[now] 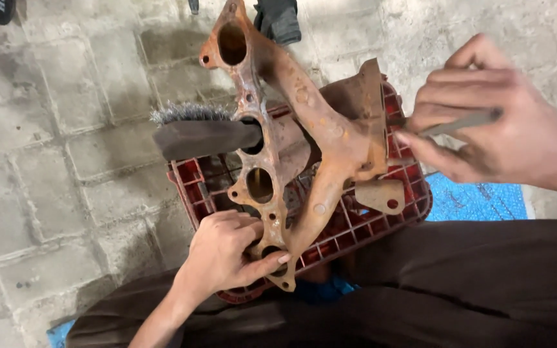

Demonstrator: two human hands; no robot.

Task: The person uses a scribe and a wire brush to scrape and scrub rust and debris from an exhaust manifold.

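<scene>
Person seated over a red plastic crate (191,177) turned bottom-up on a paved block floor (66,129). Across the crate lies a rusty cast metal part (330,138) with a row of round ports along a flat flange, long axis running from 12 o'clock down to 6 o'clock. Left hand (224,251) at 7 o'clock of the crate, fingers (272,261) curled around the lower end of the flange, thumb pressed along its edge by the last port. Right hand (491,132) at 3 o'clock, fingers pressed together, pinching a thin grey metal rod (462,122) whose near end points toward the part's rusty shield. A wire brush (195,132) lies at 9 o'clock of the part, bristles up, its head touching the flange. Dark trousers (459,283) fill 5 o'clock; blue sheet (478,201) at 4 o'clock beside the crate.
</scene>
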